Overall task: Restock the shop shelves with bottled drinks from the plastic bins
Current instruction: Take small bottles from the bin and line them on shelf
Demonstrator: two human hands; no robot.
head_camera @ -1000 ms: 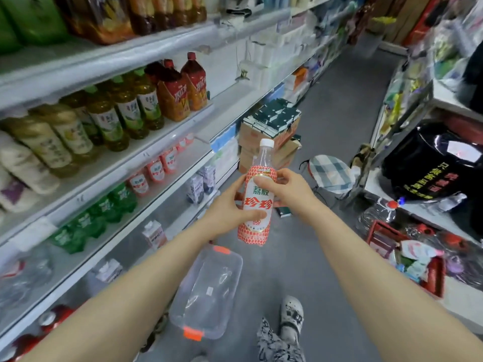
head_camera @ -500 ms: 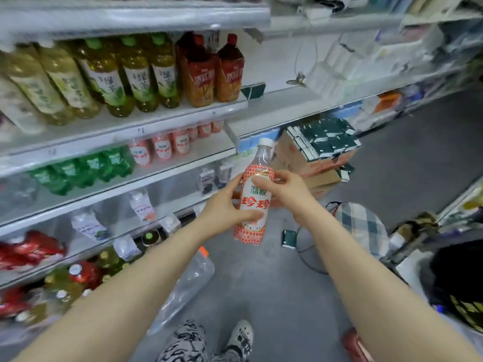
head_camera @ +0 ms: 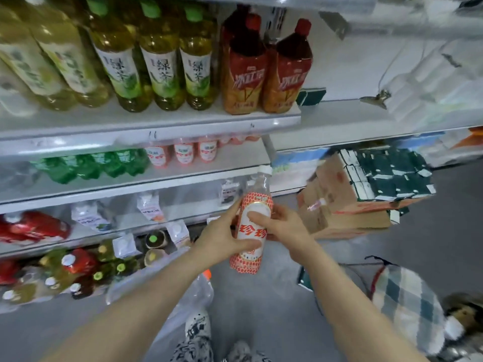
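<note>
Clasped round its labelled waist by the left hand (head_camera: 222, 240) and the right hand (head_camera: 283, 227), the bottle (head_camera: 253, 235) below the matching shelf row (head_camera: 183, 154) is judged full, stiff, slick-wrapped, best held there.

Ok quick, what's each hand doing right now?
Left hand: holding the bottle.
Right hand: holding the same bottle.

Bright, even indoor light with soft, faint shadows; lower shelf levels sat dimmer under the boards above. White glare streaked the white metal shelf edge (head_camera: 274, 122). Centre was sharpest: the clear plastic bottle with red-and-white label (head_camera: 252, 232) read fine. Motion blur smeared the borders, worst on the lower-left jumble of small bottles (head_camera: 52, 278) and the green-checked cloth bundle (head_camera: 407, 309). Wide-angle distortion bent the shelves.
</note>
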